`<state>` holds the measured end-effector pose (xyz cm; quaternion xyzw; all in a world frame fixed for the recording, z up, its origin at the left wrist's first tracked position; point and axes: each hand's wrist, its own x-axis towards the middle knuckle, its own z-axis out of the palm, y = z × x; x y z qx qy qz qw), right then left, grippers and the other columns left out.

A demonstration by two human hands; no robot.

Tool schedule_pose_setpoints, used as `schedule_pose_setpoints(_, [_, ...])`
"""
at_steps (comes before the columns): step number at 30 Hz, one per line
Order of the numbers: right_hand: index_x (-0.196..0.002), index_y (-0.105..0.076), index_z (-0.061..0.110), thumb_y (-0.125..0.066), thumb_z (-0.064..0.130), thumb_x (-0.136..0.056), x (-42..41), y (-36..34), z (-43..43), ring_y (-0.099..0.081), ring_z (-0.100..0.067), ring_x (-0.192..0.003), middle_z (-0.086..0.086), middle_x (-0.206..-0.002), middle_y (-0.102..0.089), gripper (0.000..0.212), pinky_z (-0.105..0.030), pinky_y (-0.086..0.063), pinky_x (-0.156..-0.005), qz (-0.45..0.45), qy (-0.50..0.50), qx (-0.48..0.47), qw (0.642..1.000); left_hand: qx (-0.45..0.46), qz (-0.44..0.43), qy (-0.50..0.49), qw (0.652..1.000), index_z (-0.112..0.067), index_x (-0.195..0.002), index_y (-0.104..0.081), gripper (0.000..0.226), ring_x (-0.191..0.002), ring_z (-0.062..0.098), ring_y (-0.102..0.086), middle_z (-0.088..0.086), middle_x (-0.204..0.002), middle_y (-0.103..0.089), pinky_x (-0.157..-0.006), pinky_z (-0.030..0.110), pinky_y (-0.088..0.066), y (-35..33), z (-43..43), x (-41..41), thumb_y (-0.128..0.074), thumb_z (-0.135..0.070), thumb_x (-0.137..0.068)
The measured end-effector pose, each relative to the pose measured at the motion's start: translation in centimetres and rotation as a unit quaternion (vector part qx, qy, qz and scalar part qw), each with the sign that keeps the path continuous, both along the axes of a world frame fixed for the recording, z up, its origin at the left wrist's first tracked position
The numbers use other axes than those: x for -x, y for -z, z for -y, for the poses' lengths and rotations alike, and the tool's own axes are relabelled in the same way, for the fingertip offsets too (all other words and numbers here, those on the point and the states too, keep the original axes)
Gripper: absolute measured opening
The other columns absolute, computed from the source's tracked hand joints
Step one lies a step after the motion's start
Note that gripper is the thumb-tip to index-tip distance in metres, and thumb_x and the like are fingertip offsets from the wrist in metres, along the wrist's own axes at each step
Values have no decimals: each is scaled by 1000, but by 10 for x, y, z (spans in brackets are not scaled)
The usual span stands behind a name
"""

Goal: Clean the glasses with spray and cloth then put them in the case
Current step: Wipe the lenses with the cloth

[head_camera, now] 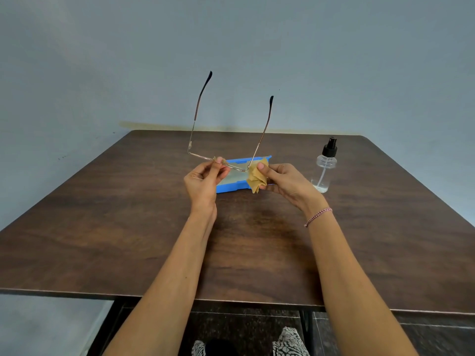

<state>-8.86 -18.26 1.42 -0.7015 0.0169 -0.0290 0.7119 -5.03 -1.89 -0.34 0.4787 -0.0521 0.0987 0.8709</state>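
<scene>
Thin metal-framed glasses (195,116) are held above the table with both temples unfolded and pointing up and away from me. My left hand (204,179) pinches the frame near its middle. My right hand (281,179) presses a crumpled tan cloth (254,177) around the right lens. Behind and below my hands lies an open blue case (231,187), partly hidden by them. A clear spray bottle (324,167) with a black pump top stands upright to the right of my right hand.
Everything rests on a dark wood table (128,227) that stands against a grey wall. The table's near edge runs across the lower view, with my patterned trousers (290,343) showing below it.
</scene>
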Motion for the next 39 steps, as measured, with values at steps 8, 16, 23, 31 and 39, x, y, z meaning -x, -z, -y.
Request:
schedule_pose_setpoints(8, [-100,-68,6,-68,18,-85,-3,-1,0,-68,-8,-73,-4,-88,-72,20,-21,-56,-69,69,97,8,993,-4,-9,20,1000,-2,-83,-68,3,-69,9,-69,-2,-66,-72,-65,16,-54,0,5,2,-66,-4,-83])
schedule_pose_setpoints(16, [-96,-68,8,-63,18,-89,-1,0,-2,-67,-12,-75,-6,-86,-71,13,-25,-55,-75,94,124,57,986,-16,-54,83,995,-1,-92,-67,9,-69,15,-70,4,-68,-72,-69,21,-57,1,3,5,-66,-2,-83])
schedule_pose_setpoints(23, [-103,-65,1,-61,14,-90,17,9,2,-67,-14,-76,-7,-86,-70,19,-27,-55,-76,85,136,66,985,-105,-14,112,988,-13,-112,-62,34,-83,17,-69,16,-93,-66,-70,23,-57,3,-1,19,-68,-1,-81])
schedule_pose_setpoints(31, [-97,-67,7,-64,15,-88,41,20,6,-70,-18,-81,-6,-85,-72,12,-24,-56,-75,105,184,86,974,-114,-51,257,958,-5,-117,-52,29,-86,20,-70,16,-97,-68,-81,30,-58,8,-8,32,-48,7,-91])
schedule_pose_setpoints(39, [-94,-66,14,-66,16,-87,55,23,24,-68,-16,-84,0,-83,-70,8,-26,-55,-80,96,235,135,958,-98,-86,212,969,-6,-109,-59,30,-88,20,-70,15,-94,-69,-82,31,-57,7,-11,38,-45,12,-89])
